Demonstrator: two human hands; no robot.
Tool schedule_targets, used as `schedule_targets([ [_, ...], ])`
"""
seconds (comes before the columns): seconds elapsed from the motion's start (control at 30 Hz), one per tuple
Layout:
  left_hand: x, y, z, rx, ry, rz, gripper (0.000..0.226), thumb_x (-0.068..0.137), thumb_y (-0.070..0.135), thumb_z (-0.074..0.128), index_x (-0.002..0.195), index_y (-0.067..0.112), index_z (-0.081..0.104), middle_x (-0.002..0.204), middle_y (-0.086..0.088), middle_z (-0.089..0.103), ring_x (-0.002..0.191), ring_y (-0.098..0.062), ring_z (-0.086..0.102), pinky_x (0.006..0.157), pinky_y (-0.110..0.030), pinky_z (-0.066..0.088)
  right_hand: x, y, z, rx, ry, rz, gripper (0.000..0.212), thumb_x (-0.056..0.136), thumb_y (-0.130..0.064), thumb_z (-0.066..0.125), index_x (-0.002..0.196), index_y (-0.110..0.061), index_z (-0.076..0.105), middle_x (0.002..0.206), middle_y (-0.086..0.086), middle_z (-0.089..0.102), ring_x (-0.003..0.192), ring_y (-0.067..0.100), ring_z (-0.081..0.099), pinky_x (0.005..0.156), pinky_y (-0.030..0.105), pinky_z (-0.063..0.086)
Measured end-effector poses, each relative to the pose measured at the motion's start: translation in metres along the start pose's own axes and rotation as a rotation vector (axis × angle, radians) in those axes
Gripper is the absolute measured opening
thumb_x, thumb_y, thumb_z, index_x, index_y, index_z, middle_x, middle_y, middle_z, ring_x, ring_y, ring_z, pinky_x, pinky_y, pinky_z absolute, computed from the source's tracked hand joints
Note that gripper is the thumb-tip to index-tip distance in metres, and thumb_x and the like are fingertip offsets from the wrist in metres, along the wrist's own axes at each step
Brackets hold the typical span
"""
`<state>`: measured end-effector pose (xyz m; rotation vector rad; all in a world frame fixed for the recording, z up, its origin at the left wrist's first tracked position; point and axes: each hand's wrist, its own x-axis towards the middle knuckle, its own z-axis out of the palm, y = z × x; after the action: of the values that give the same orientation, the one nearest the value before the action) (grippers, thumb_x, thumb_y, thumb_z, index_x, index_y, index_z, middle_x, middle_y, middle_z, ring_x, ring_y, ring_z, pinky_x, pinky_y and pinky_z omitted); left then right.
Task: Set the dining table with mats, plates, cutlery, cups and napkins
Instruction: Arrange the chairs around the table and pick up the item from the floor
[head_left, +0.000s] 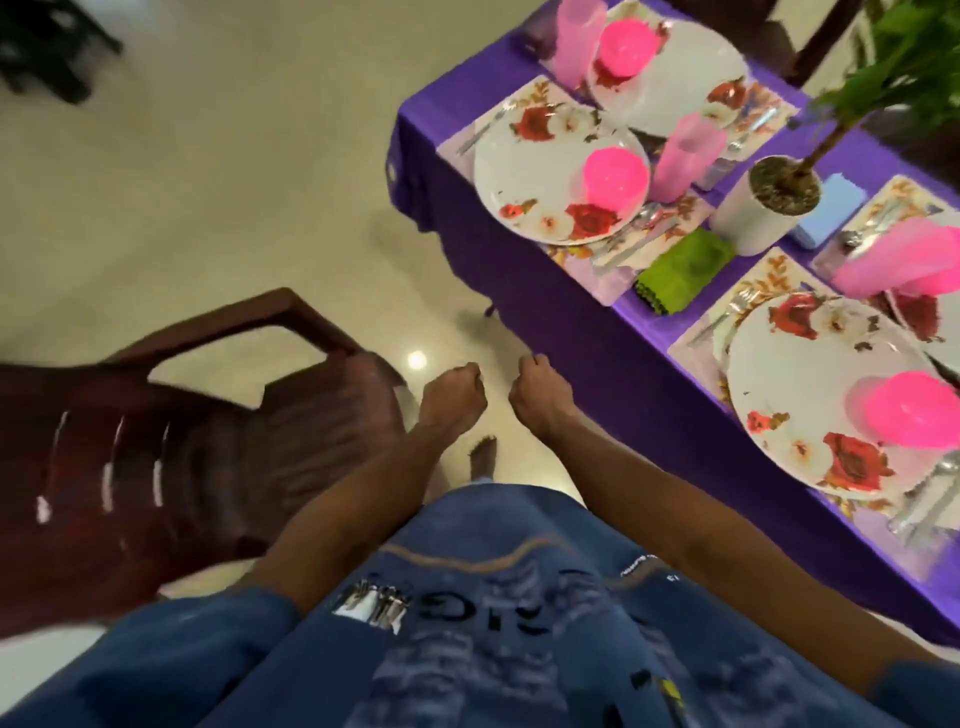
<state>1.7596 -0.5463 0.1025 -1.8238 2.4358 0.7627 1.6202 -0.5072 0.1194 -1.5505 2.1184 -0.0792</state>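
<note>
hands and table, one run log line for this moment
hands: left and right curled, holding nothing, off the table | purple tablecloth: floral plates, pink cups laid | green napkin between mats

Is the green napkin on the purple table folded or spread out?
Folded. The green napkin lies as a compact thick rectangle on the purple tablecloth between two place settings, beside the white plant pot.

four floral plates show on the purple tablecloth (597, 322): the near-right plate (810, 395), the middle plate (540, 176), the far plate (680, 73), and a fourth plate (945, 353) cut off at the right edge. three bright pink bowls sit on plates (615, 174) (626, 44) (914, 408). three pale pink tumblers (685, 153) (576, 39) (898, 265). one green napkin (685, 270), one blue napkin (826, 213), one potted plant (763, 213), one brown plastic chair (208, 447).
</note>
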Motion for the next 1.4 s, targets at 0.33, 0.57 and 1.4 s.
schedule_targets([
  [0.33, -0.106, -0.121, -0.023, -0.104, 0.132, -0.305, 0.022, 0.1, 0.02, 0.041, 0.114, 0.009, 0.054, 0.1, -0.016, 0.066, 0.088, -0.034, 0.066, 0.071, -0.036, 0.049, -0.039, -0.097, 0.05, -0.063, -0.184, -0.24, 0.027, 0.089, -0.004, 0.042, 0.113, -0.003, 0.052, 0.116, 0.018, 0.058, 0.101, 0.039, 0.059, 0.08, 0.037, 0.046],
  [0.57, -0.179, -0.225, -0.054, -0.109, 0.246, -0.471, 0.027, 0.1, 0.023, 0.037, 0.119, 0.013, 0.052, 0.105, -0.013, 0.067, 0.093, -0.034, 0.065, 0.078, -0.042, 0.05, -0.073, -0.2, 0.095, -0.051, -0.227, -0.38, 0.032, 0.091, -0.011, 0.043, 0.121, -0.007, 0.053, 0.121, 0.016, 0.061, 0.105, 0.038, 0.06, 0.084, 0.041, 0.05],
  [1.4, -0.286, -0.613, -0.277, 0.088, 0.637, 0.08, 0.027, 0.084, 0.017, 0.051, 0.1, 0.007, 0.07, 0.116, -0.011, 0.065, 0.113, -0.03, 0.058, 0.094, -0.037, 0.044, -0.181, -0.618, 0.264, 0.337, -0.057, -0.284, 0.031, 0.087, -0.021, 0.038, 0.113, -0.011, 0.054, 0.11, 0.01, 0.064, 0.097, 0.031, 0.062, 0.086, 0.049, 0.052],
])
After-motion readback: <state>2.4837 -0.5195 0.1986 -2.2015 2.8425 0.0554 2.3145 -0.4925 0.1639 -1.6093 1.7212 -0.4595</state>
